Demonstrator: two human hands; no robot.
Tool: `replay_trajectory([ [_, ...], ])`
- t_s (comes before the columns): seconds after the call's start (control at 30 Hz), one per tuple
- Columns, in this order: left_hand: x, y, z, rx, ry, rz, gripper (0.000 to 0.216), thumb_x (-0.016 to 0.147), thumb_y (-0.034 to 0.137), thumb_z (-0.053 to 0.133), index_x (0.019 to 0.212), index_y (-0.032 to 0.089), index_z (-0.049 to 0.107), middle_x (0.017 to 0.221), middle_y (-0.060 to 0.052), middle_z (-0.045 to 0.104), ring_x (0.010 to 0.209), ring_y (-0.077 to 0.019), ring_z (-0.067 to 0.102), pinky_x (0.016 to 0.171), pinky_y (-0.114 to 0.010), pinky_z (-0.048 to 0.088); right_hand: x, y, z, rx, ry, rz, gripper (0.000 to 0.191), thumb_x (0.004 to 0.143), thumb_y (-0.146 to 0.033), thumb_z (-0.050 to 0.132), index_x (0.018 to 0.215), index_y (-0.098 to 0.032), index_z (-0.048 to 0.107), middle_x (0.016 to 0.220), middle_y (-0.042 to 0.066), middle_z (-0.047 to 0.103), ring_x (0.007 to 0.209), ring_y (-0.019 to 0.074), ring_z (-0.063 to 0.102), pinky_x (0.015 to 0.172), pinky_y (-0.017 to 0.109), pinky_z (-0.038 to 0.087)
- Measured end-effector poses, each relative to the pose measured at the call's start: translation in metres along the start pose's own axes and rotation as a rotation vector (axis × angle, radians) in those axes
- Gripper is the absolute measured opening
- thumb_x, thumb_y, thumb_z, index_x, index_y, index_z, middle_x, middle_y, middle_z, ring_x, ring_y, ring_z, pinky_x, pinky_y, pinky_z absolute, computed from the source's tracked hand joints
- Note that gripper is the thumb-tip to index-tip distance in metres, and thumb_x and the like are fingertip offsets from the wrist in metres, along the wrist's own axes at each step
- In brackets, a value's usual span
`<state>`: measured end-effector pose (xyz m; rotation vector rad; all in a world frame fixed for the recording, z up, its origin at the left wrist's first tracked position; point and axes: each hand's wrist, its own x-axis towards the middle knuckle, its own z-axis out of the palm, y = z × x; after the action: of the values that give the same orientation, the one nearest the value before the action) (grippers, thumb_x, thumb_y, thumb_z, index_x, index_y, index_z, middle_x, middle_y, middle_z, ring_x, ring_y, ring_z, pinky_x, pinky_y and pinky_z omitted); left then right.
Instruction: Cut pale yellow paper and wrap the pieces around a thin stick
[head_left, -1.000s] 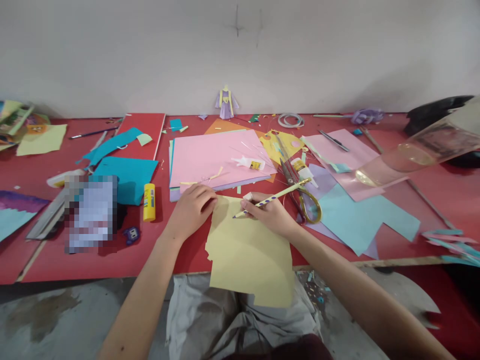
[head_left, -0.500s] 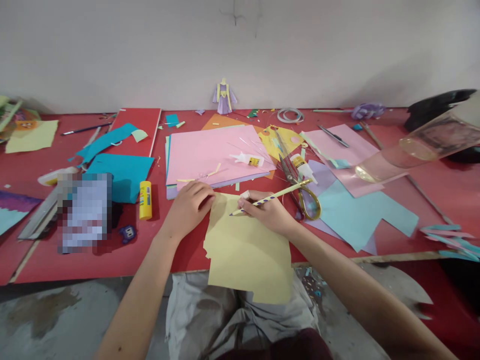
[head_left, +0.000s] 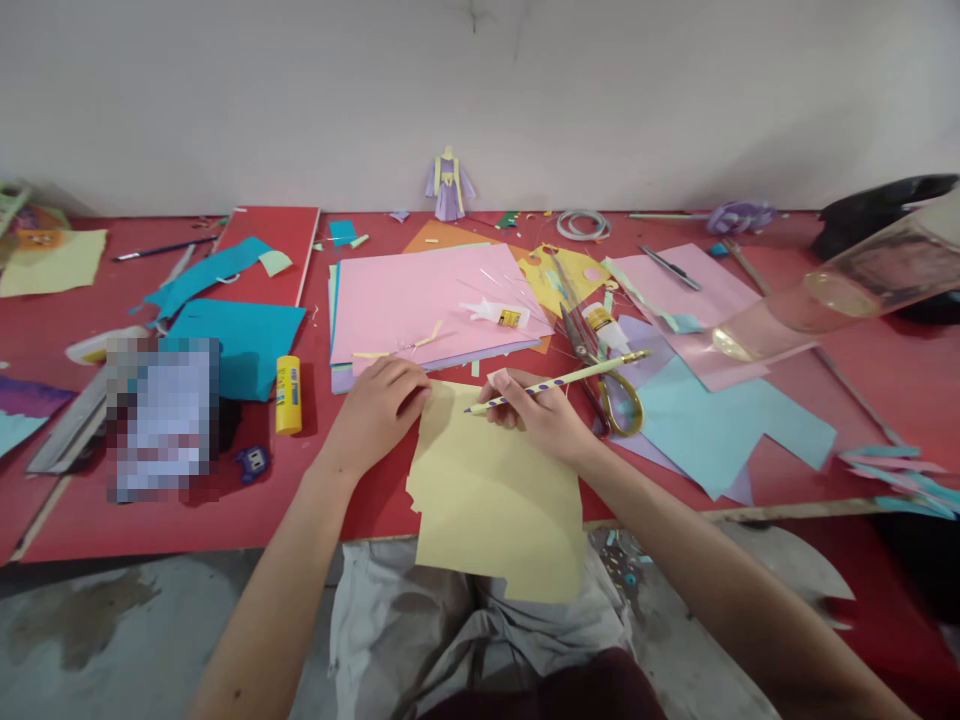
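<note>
In the head view a sheet of pale yellow paper (head_left: 495, 500) hangs partly over the table's front edge, above my lap. My right hand (head_left: 536, 410) grips a pale pencil with dark spots (head_left: 585, 374), its point over the sheet's upper part. Whether the tip touches the paper, I cannot tell. Palm down, my left hand (head_left: 386, 405) lies at the sheet's upper left corner, fingers loosely bent and thumb by the paper's edge. Its fingertips reach the front of a stack of pink paper (head_left: 420, 290). Right of my right hand lie scissors with gold handles (head_left: 622, 405).
A yellow glue stick (head_left: 288, 395) stands left of my left arm. Small white glue bottles (head_left: 501, 315) lie on the stack and beside the scissors. Blue paper (head_left: 697, 420) covers the right side. A clear tumbler (head_left: 825, 295) lies farther right. A paper dress figure (head_left: 448, 188) stands by the wall.
My right hand has shifted slightly up and right, and the pencil's tip has moved up across the sheet with it. My left hand and the yellow paper stay nearly in place.
</note>
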<state>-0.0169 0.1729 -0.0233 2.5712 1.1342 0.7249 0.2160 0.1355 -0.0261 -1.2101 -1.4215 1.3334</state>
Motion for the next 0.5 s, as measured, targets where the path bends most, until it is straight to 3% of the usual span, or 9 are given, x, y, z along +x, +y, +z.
replay_trajectory([
  [0.13, 0.0001, -0.0013, 0.0004, 0.001, 0.010, 0.011, 0.011, 0.096, 0.018, 0.050, 0.095, 0.018, 0.061, 0.101, -0.007, 0.065, 0.100, -0.0226, 0.056, 0.091, -0.040, 0.048, 0.0022, -0.0021, -0.0007, 0.011, 0.065, -0.055, 0.042, 0.092, -0.058, 0.050, 0.090, -0.018, 0.064, 0.079, 0.004, 0.065, 0.062, 0.0111, 0.055, 0.051, 0.023, 0.042],
  [0.3, 0.0002, -0.0003, -0.0013, -0.005, 0.004, 0.010, 0.011, 0.096, 0.018, 0.050, 0.095, 0.018, 0.060, 0.100, -0.007, 0.065, 0.099, -0.0225, 0.056, 0.091, -0.040, 0.048, 0.0034, -0.0041, -0.0022, -0.083, 0.075, -0.062, 0.026, 0.087, -0.045, 0.063, 0.084, -0.020, 0.056, 0.067, -0.003, 0.054, 0.055, 0.0091, 0.047, 0.050, 0.022, 0.040],
  [0.5, 0.0003, 0.0020, -0.0004, 0.007, 0.011, 0.018, 0.011, 0.096, 0.019, 0.049, 0.096, 0.019, 0.061, 0.101, -0.007, 0.065, 0.101, -0.0228, 0.056, 0.091, -0.041, 0.048, 0.0028, -0.0025, -0.0031, -0.173, 0.026, -0.117, 0.020, 0.090, -0.039, 0.061, 0.084, -0.020, 0.057, 0.070, -0.002, 0.056, 0.061, 0.0105, 0.050, 0.055, 0.024, 0.041],
])
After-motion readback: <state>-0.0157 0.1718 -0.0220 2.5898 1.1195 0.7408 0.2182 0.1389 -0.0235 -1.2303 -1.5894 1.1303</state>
